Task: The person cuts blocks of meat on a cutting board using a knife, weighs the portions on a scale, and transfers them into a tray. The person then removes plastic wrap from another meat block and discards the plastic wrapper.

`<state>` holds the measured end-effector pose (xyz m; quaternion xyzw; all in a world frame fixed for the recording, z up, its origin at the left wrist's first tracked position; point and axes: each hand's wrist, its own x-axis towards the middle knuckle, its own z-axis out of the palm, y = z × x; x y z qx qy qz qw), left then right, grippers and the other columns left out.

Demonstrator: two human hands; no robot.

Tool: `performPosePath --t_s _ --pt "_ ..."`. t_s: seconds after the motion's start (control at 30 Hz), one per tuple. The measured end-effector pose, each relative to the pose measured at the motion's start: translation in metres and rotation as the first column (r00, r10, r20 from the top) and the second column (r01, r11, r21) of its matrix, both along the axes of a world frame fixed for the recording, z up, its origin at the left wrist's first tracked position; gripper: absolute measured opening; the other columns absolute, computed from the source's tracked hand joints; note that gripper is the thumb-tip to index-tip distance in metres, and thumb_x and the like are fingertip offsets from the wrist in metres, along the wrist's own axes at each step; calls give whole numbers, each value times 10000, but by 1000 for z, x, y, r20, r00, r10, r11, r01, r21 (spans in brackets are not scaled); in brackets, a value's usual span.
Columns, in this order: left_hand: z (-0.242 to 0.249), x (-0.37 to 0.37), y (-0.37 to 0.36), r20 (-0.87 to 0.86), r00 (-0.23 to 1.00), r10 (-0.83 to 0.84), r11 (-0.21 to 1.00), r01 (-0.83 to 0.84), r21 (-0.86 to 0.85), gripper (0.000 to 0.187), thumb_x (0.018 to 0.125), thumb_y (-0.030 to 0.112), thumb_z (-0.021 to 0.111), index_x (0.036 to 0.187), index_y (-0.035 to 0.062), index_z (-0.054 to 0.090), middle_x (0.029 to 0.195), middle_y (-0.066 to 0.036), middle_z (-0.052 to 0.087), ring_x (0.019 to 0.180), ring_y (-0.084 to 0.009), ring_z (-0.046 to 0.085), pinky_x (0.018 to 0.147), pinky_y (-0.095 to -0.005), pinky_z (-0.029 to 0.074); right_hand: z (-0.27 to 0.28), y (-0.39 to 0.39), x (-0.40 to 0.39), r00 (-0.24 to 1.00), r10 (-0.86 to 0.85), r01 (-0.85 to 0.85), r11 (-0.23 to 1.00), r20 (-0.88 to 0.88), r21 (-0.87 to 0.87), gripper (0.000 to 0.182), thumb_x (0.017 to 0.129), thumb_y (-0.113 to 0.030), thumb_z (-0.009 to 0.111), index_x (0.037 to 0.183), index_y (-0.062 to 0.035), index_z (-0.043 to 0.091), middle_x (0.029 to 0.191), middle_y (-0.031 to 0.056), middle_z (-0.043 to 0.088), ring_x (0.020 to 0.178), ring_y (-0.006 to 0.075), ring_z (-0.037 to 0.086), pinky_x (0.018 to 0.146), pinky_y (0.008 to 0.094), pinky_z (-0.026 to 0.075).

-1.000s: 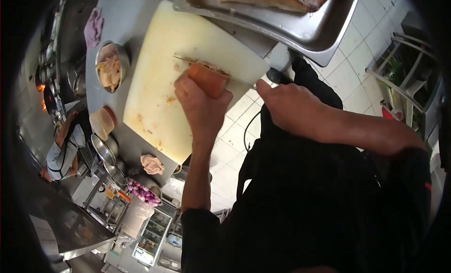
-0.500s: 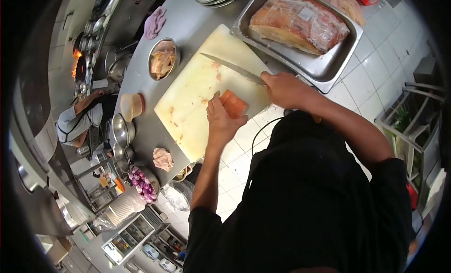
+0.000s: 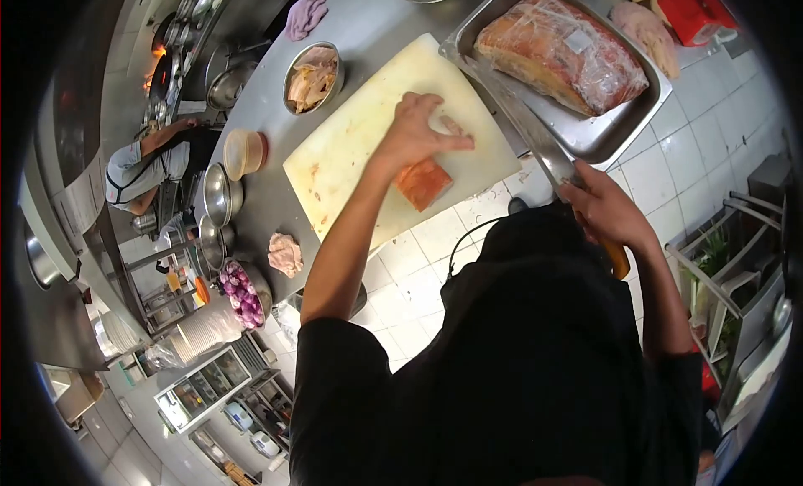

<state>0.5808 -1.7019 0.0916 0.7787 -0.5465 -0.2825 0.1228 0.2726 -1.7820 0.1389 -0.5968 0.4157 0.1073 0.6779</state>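
Note:
My right hand (image 3: pixel 609 203) is wrapped round the handle of a long knife (image 3: pixel 535 136). Its blade points away from me, passing between the cutting board and the metal tray. Over the pale cutting board (image 3: pixel 360 126), my left hand (image 3: pixel 418 133) has its thumb and fingers apart. Small meat scraps (image 3: pixel 452 125) lie in the gap by the thumb. A block of orange-red meat (image 3: pixel 423 183) rests near the board's close edge, just below my left wrist. More scraps are scattered towards the board's left corner.
A metal tray (image 3: pixel 623 147) holds a large plastic-wrapped piece of meat (image 3: pixel 560 51). Beyond the board stand a bowl of meat pieces (image 3: pixel 313 78), a plastic tub (image 3: pixel 242 156), metal bowls (image 3: pixel 219 195) and purple onions (image 3: pixel 241 294). Another person (image 3: pixel 155 168) stands across the counter.
My left hand has left the meat block and moved up the board to the scraps. My right hand has drawn the knife off the board, to the right and towards me.

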Motion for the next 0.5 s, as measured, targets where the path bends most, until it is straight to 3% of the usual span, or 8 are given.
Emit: performPosePath --t_s 0.13,0.2,0.23,0.3,0.4,0.47,0.5 --pt "-2 -18 -8 104 994 -26 998 31 -48 561 665 250 801 1148 47 599 1138 -146 527 1083 -291 530 912 -357 448 -8 4 -11 997 -78 78 997 3 27 185 981 -219 472 935 -46 428 580 23 438 408 125 475 388 278 400" --pt "-17 -7 -10 -47 996 -71 993 66 -102 309 690 139 764 962 32 664 1019 -126 580 913 -255 604 797 -336 491 -11 6 -12 996 -87 87 996 0 32 188 980 -220 478 935 -45 429 580 22 437 410 124 476 387 278 397" --pt "-23 -4 -9 -41 997 -65 992 60 -108 309 690 139 764 962 32 664 1019 -126 580 913 -255 604 797 -336 491 -14 6 -12 996 -91 91 996 6 3 181 978 -213 479 935 -44 429 583 23 436 411 123 474 385 279 391" --pt "-27 4 -7 -121 991 56 976 -80 -204 127 700 64 723 816 21 694 884 -119 626 774 -230 627 717 -308 510 -14 6 -11 996 -80 81 996 25 -33 174 975 -205 481 936 -44 430 585 24 436 411 122 471 383 280 386" --pt "-34 32 -3 -16 991 130 936 -128 -328 82 705 38 698 782 10 700 824 -112 667 717 -191 639 688 -301 514 -15 7 -11 996 -80 81 995 27 -60 162 970 -190 482 929 -41 432 594 26 438 415 122 466 385 286 382" --pt "-34 64 -4 -38 969 245 905 -243 -349 85 704 34 701 783 4 705 788 -99 694 675 -148 645 656 -277 511 -22 9 -14 995 -89 91 994 34 -67 151 965 -181 483 939 -38 443 603 27 442 418 123 465 390 292 388" --pt "-34 87 -3 -44 968 246 863 -239 -444 98 702 37 708 795 5 710 755 -83 698 658 -127 642 642 -262 507 -22 11 -13 996 -85 88 993 36 -74 151 965 -181 483 939 -38 443 603 27 442 418 123 465 390 292 388"
